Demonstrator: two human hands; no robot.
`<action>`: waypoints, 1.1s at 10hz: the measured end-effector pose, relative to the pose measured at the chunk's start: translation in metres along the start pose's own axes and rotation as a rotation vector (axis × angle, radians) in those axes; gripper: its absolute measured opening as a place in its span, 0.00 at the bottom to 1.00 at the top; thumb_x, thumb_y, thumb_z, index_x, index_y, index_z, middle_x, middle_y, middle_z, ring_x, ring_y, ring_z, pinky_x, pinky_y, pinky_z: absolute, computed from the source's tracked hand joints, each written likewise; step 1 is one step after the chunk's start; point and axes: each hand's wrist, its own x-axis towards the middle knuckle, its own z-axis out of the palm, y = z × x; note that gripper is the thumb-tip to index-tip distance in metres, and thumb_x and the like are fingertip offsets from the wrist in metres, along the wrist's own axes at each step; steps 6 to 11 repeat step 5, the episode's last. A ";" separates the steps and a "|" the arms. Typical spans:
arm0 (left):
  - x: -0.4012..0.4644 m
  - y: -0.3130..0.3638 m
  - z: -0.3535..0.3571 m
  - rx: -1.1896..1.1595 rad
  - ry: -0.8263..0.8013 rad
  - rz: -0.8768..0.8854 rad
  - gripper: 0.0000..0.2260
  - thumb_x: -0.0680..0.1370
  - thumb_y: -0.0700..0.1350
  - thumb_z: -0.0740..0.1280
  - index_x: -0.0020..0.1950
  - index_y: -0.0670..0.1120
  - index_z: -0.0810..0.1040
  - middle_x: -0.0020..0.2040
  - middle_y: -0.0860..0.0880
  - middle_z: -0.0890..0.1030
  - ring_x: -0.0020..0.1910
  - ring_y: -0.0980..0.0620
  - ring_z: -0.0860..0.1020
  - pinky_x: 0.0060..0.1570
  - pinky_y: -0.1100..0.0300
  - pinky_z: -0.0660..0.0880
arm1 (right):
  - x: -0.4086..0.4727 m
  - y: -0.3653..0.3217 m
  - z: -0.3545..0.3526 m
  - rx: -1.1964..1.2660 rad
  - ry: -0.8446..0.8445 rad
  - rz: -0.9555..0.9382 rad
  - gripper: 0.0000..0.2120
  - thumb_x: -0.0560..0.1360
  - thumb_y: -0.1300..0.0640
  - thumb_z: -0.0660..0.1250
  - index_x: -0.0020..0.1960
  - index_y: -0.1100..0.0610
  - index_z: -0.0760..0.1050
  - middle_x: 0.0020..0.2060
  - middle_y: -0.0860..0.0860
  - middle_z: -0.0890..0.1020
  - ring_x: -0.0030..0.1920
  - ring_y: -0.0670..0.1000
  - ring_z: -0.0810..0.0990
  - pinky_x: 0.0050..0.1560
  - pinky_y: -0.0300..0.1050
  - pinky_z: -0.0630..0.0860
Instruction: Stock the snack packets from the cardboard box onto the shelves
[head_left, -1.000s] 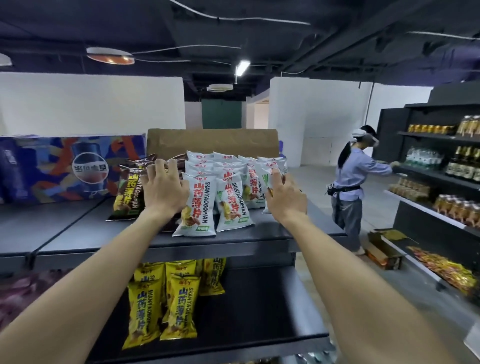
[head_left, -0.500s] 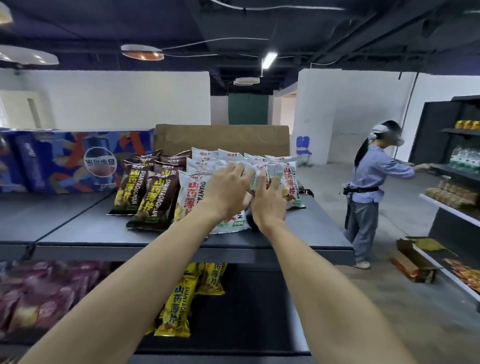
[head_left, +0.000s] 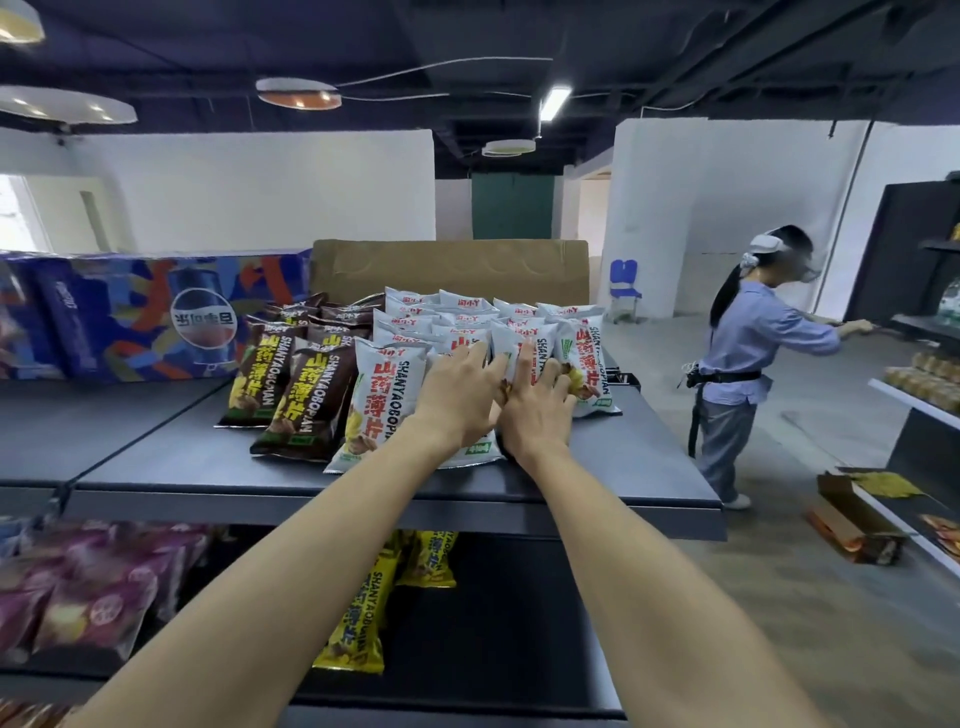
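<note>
Reaching forward from the bottom of the view, two bare arms stretch over a dark top shelf (head_left: 597, 467) toward rows of snack packets. The left hand (head_left: 457, 395) and right hand (head_left: 535, 410) lie side by side, touching each other, with fingers straight and spread flat against the white packets (head_left: 462, 332). Neither hand curls around or pinches a packet; both press on the fronts of the standing bags. The white packets stand in several rows, leaning slightly back, with red lettering. One white packet (head_left: 382, 410) at the front left stands just beside the left wrist. To their left, touching them, stand rows of brown packets (head_left: 304, 400) of the same make.

Behind all the packets rises the flap of a cardboard box (head_left: 447, 267); its inside is hidden. Left of the box sits a blue printed carton (head_left: 145, 317).

On the lower shelf (head_left: 493, 649), yellow packets (head_left: 363, 613) stand beneath the arms, and purple packets (head_left: 88, 592), blurred, fill the shelf section to the left.

At the right, well apart, a second person (head_left: 748, 374) in a light blue shirt and headset reaches toward a dark shelving unit (head_left: 904, 249). An open box (head_left: 857, 519) lies on the floor near that person's feet.
</note>
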 end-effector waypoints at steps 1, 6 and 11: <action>-0.008 -0.002 -0.005 -0.022 -0.008 0.023 0.20 0.74 0.46 0.63 0.65 0.44 0.70 0.59 0.43 0.74 0.59 0.43 0.72 0.57 0.50 0.71 | -0.002 -0.001 -0.005 0.000 0.020 0.002 0.31 0.81 0.41 0.53 0.78 0.52 0.46 0.68 0.62 0.63 0.62 0.64 0.68 0.57 0.60 0.69; -0.061 -0.004 -0.035 0.058 -0.075 0.050 0.22 0.74 0.50 0.66 0.66 0.47 0.67 0.63 0.42 0.70 0.62 0.41 0.69 0.57 0.50 0.72 | -0.047 0.010 -0.071 0.013 -0.008 -0.094 0.26 0.80 0.44 0.58 0.73 0.52 0.57 0.66 0.59 0.68 0.63 0.62 0.71 0.57 0.59 0.74; -0.061 -0.004 -0.035 0.058 -0.075 0.050 0.22 0.74 0.50 0.66 0.66 0.47 0.67 0.63 0.42 0.70 0.62 0.41 0.69 0.57 0.50 0.72 | -0.047 0.010 -0.071 0.013 -0.008 -0.094 0.26 0.80 0.44 0.58 0.73 0.52 0.57 0.66 0.59 0.68 0.63 0.62 0.71 0.57 0.59 0.74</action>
